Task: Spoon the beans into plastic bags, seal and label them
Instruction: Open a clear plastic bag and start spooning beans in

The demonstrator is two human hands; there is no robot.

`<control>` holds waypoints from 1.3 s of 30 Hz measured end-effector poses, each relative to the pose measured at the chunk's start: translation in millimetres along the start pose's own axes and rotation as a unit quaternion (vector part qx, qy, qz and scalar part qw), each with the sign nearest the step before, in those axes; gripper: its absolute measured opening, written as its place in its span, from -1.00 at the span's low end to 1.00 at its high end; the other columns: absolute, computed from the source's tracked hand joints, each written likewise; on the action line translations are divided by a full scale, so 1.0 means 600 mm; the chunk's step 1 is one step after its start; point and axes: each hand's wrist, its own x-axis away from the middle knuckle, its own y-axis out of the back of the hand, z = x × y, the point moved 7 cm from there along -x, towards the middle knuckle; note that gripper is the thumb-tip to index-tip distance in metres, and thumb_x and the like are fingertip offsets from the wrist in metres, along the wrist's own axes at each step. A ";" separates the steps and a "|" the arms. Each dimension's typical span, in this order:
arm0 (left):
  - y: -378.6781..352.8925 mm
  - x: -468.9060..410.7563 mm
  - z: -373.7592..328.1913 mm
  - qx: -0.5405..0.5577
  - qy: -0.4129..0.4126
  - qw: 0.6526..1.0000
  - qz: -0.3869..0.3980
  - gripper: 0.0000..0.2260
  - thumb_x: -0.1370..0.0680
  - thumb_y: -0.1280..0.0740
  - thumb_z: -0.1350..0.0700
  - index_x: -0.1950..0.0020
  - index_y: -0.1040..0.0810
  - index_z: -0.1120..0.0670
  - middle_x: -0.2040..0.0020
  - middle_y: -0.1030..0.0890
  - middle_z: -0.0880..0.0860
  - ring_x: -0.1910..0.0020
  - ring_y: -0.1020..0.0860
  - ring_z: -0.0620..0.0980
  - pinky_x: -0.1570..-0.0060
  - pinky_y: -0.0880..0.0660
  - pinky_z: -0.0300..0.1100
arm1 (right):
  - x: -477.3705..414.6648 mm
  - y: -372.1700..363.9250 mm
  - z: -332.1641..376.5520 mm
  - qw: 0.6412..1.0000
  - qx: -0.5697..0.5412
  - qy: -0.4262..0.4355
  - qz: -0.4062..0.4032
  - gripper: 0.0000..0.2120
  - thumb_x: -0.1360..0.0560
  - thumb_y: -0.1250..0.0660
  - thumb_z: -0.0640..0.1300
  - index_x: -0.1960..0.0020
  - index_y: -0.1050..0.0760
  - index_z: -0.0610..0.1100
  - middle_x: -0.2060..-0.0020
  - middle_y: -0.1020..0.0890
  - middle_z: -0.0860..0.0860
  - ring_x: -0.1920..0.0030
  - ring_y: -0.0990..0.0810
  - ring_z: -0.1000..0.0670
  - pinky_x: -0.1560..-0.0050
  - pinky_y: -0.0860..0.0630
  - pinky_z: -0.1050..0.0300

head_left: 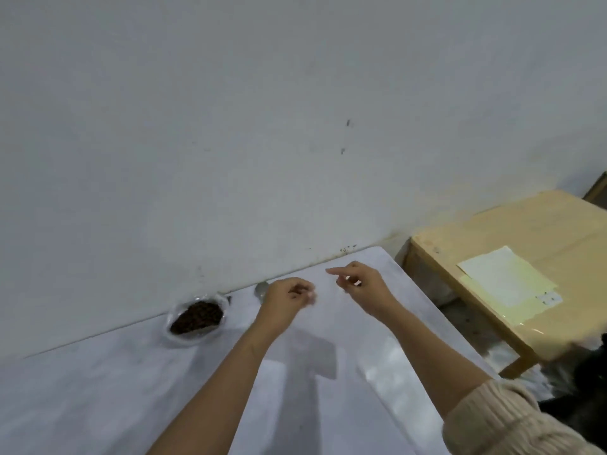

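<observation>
A clear bowl of dark brown beans [197, 318] stands on the white table [98, 389] near the wall. Just right of it lies a metal spoon [261, 288], partly hidden behind my left hand [289, 295]. My left hand hovers above the table with its fingers curled, pinching a pale edge. My right hand [359, 284] is close beside it, index finger stretched out and the other fingers pinching too. Between them hangs what looks like a thin clear plastic bag [325, 302], barely visible, which casts a rectangular shadow on the table.
Glossy patches on the table near me look like more clear bags [387, 372]. A large cardboard box [525, 231] with a paper label [507, 277] stands to the right of the table. The grey wall runs right behind the table.
</observation>
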 end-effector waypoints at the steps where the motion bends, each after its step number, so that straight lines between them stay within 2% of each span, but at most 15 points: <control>1: 0.034 0.003 0.002 0.002 0.008 1.000 -0.021 -0.92 -0.48 -0.35 0.38 0.09 -0.60 0.24 0.29 -0.62 0.05 0.33 -0.61 -0.15 0.22 -0.54 -0.36 | -0.014 -0.026 0.021 1.000 -0.004 0.012 0.009 -0.72 -0.50 -0.29 -0.33 -0.03 -0.64 -0.02 0.24 -0.51 0.09 0.26 -0.51 0.05 0.22 -0.40 0.39; 5: 0.155 0.031 0.020 0.003 0.034 0.995 -0.098 -0.87 -0.46 -0.34 0.42 0.19 -0.58 0.21 0.35 -0.59 0.09 0.42 -0.58 -0.16 0.31 -0.52 -0.37 | -0.047 -0.133 0.099 0.997 0.013 0.074 0.006 -0.80 -0.46 -0.33 -0.35 0.03 -0.64 -0.11 0.20 -0.55 -0.03 0.24 -0.50 0.13 0.20 -0.38 0.47; 8: 0.224 0.063 0.044 -0.014 0.053 0.983 -0.175 -0.90 -0.45 -0.35 0.43 0.15 -0.61 0.26 0.36 -0.57 0.03 0.48 -0.53 -0.29 0.37 -0.45 -0.48 | -0.044 -0.198 0.138 0.992 0.045 0.111 -0.039 -0.83 -0.44 -0.37 -0.32 0.02 -0.61 -0.13 0.13 -0.49 0.01 0.11 -0.46 0.11 0.12 -0.33 0.50; 10: 0.254 0.079 0.058 -0.018 0.054 0.976 -0.208 -0.93 -0.44 -0.38 0.39 0.14 -0.63 0.27 0.33 -0.58 -0.02 0.45 -0.53 -0.34 0.35 -0.42 -0.51 | -0.036 -0.230 0.158 0.992 0.018 0.113 -0.061 -0.88 -0.44 -0.37 -0.29 0.07 -0.59 -0.12 0.12 -0.50 0.04 0.07 -0.48 0.09 0.09 -0.33 0.49; 13: 0.280 0.093 0.071 0.009 0.057 0.970 -0.235 -0.94 -0.42 -0.41 0.37 0.17 -0.65 0.25 0.30 -0.62 -0.02 0.41 -0.55 -0.31 0.35 -0.42 -0.48 | -0.035 -0.281 0.178 0.995 -0.062 0.080 0.003 -0.93 -0.44 -0.40 -0.22 0.09 -0.59 -0.10 0.16 -0.60 0.07 0.15 -0.57 0.15 0.16 -0.41 0.50; 15: 0.289 0.094 0.073 0.020 0.064 0.968 -0.242 -0.94 -0.42 -0.43 0.34 0.19 -0.65 0.21 0.31 -0.63 -0.03 0.40 -0.56 -0.31 0.42 -0.40 -0.46 | -0.041 -0.302 0.183 0.994 -0.088 0.059 0.036 -0.90 -0.43 -0.43 -0.14 0.05 -0.61 -0.08 0.16 -0.65 0.10 0.15 -0.61 0.20 0.11 -0.47 0.44; 17: 0.293 0.090 0.075 0.030 0.071 0.967 -0.245 -0.88 -0.42 -0.44 0.31 0.25 -0.65 0.11 0.32 -0.64 -0.03 0.39 -0.57 -0.26 0.43 -0.45 -0.35 | -0.050 -0.308 0.182 0.991 -0.118 0.037 0.047 -0.85 -0.41 -0.45 -0.07 0.04 -0.63 -0.05 0.18 -0.68 0.10 0.14 -0.64 0.18 0.02 -0.55 0.28; 20: 0.294 0.080 0.074 0.040 0.073 0.965 -0.248 -0.78 -0.40 -0.46 0.31 0.34 -0.63 -0.01 0.38 -0.65 -0.09 0.34 -0.61 -0.13 0.29 -0.55 -0.16 | -0.066 -0.308 0.180 0.982 -0.175 0.003 0.064 -0.87 -0.37 -0.49 -0.09 0.09 -0.65 -0.05 0.22 -0.69 0.01 0.14 -0.67 0.05 -0.01 -0.61 0.05; 23: 0.287 0.070 0.064 0.050 0.069 0.966 -0.245 -0.77 -0.38 -0.45 0.34 0.33 -0.63 0.02 0.37 -0.66 -0.04 0.26 -0.65 -0.01 0.20 -0.58 -0.11 | -0.078 -0.299 0.180 0.973 -0.216 0.000 0.081 -0.91 -0.36 -0.50 -0.14 0.15 -0.65 0.00 0.23 -0.70 -0.05 0.13 -0.69 -0.06 -0.01 -0.61 -0.12; 25: 0.279 0.065 0.055 0.073 0.052 0.965 -0.248 -0.85 -0.36 -0.47 0.37 0.28 -0.64 0.12 0.32 -0.67 0.06 0.27 -0.64 0.01 0.19 -0.60 -0.21 | -0.085 -0.292 0.180 0.970 -0.225 0.008 0.091 -0.93 -0.38 -0.48 -0.17 0.17 -0.67 -0.02 0.25 -0.70 -0.06 0.12 -0.68 -0.11 0.00 -0.60 -0.17; 28: 0.266 0.060 0.045 0.121 0.030 0.962 -0.244 -0.88 -0.34 -0.48 0.39 0.19 -0.65 0.22 0.28 -0.67 0.10 0.29 -0.65 -0.05 0.17 -0.59 -0.27 | -0.091 -0.282 0.180 0.959 -0.260 -0.009 0.113 -0.91 -0.43 -0.41 -0.26 0.10 -0.66 -0.12 0.23 -0.68 -0.11 0.14 -0.66 -0.11 0.01 -0.61 -0.13; 32: 0.253 0.058 0.040 0.161 0.021 0.957 -0.239 -0.86 -0.35 -0.47 0.40 0.12 -0.64 0.28 0.31 -0.67 0.05 0.28 -0.65 -0.08 0.18 -0.59 -0.28 | -0.093 -0.274 0.180 0.943 -0.296 -0.028 0.148 -0.82 -0.47 -0.37 -0.23 -0.03 -0.62 -0.29 0.14 -0.67 -0.23 0.10 -0.67 -0.12 0.02 -0.61 -0.03; 35: 0.253 0.062 0.038 0.188 0.023 0.956 -0.226 -0.88 -0.36 -0.46 0.39 0.15 -0.64 0.24 0.36 -0.66 0.01 0.33 -0.63 -0.14 0.24 -0.57 -0.32 | -0.087 -0.273 0.194 0.935 -0.308 -0.032 0.171 -0.85 -0.49 -0.35 -0.22 -0.02 -0.63 -0.25 0.10 -0.68 -0.21 0.06 -0.68 -0.09 0.11 -0.62 0.12; 39: 0.274 0.068 0.043 0.219 0.029 0.956 -0.192 -0.90 -0.41 -0.43 0.36 0.12 -0.63 0.21 0.31 -0.67 0.02 0.28 -0.64 -0.13 0.23 -0.56 -0.32 | -0.079 -0.290 0.217 0.919 -0.339 -0.049 0.193 -0.87 -0.50 -0.32 -0.25 0.05 -0.64 -0.14 0.15 -0.70 -0.06 0.07 -0.68 0.00 0.05 -0.62 0.13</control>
